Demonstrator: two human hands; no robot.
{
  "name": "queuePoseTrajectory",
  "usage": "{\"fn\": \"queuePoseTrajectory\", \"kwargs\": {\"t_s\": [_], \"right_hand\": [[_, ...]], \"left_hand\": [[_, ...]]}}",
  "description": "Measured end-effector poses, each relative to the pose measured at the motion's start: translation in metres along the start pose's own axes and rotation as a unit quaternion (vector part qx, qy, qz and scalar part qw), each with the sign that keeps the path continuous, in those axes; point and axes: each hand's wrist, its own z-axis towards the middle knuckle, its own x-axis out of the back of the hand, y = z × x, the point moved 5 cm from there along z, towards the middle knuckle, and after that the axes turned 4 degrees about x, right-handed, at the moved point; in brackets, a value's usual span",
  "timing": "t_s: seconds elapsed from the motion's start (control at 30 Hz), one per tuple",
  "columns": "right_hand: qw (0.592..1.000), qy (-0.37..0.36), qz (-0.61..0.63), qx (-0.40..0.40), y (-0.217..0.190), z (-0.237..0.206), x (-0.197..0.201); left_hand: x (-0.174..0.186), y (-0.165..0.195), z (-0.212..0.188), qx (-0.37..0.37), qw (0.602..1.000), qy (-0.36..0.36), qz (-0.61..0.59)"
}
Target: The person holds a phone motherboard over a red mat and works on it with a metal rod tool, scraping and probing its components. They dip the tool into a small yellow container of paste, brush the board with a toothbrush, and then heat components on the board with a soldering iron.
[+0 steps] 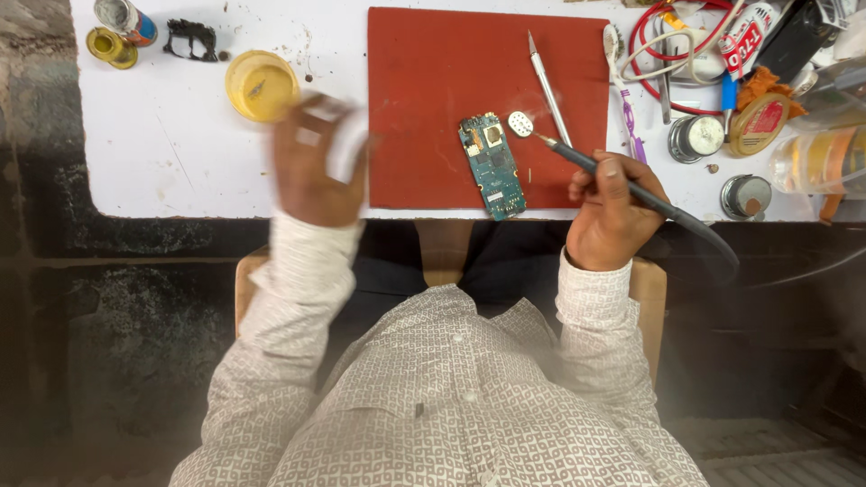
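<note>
A blue-green phone circuit board lies on a red mat near the table's front edge. A small round silver part sits just right of the board's top. My right hand grips a dark soldering iron like a pen, its tip close to the round part, with a wisp of smoke above it. My left hand is blurred at the mat's left edge and holds something white that I cannot identify.
A yellow round tin stands left of the mat. A craft knife lies on the mat's right side. Small tins, tape rolls, red cable and tools crowd the table's right end. Two small containers sit far left.
</note>
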Motion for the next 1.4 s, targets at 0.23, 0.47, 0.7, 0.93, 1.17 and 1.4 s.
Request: {"fn": "queuePoseTrajectory", "kwargs": {"t_s": [0.23,0.47,0.7,0.93,1.17,1.4], "right_hand": [[0.979,-0.114,-0.160,0.062,-0.005,-0.011,-0.028],[0.958,-0.144,-0.228,0.101,-0.006,-0.010,-0.039],[0.959,-0.143,-0.228,0.085,-0.006,-0.007,-0.041],[0.953,-0.154,-0.244,0.089,-0.007,-0.005,-0.045],[0.949,-0.153,-0.262,0.087,-0.006,-0.004,-0.048],[0.959,-0.146,-0.236,0.059,-0.001,-0.005,-0.047]], "left_hand": [[-0.067,0.034,0.008,0.211,0.935,-0.204,-0.198],[-0.100,0.027,0.043,0.290,0.873,-0.346,-0.186],[-0.099,0.031,0.049,0.334,0.839,-0.395,-0.166],[-0.096,0.034,0.051,0.341,0.838,-0.398,-0.152],[-0.097,0.035,0.050,0.336,0.846,-0.388,-0.146],[-0.100,0.033,0.049,0.325,0.854,-0.383,-0.137]]}}
